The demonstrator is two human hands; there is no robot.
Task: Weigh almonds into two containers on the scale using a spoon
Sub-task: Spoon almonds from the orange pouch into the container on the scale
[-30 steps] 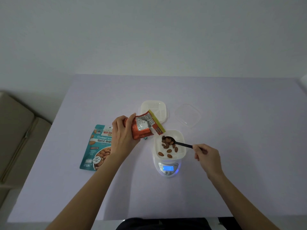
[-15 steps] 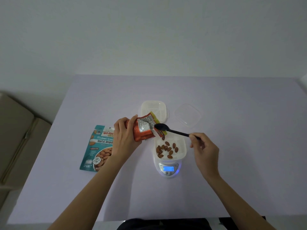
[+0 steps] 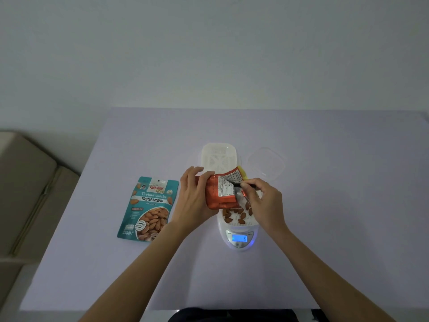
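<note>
Pouch (image 3: 148, 209) left of scale (image 3: 239, 242), lid (image 3: 267, 163) behind, open tabletop (image 3: 336, 217) right

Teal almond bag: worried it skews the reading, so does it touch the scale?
Apart. The head view shows bare table between the teal almond bag and the scale.

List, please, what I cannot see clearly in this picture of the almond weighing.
Head view only:
- Bowl of the spoon: hidden inside the orange bag that the left hand holds; whether it is loaded cannot be told.
- Far part of the container on the scale: covered by the bag and the right hand, so the almonds cannot be counted.
- Unit on the scale display: too small to read.
</note>
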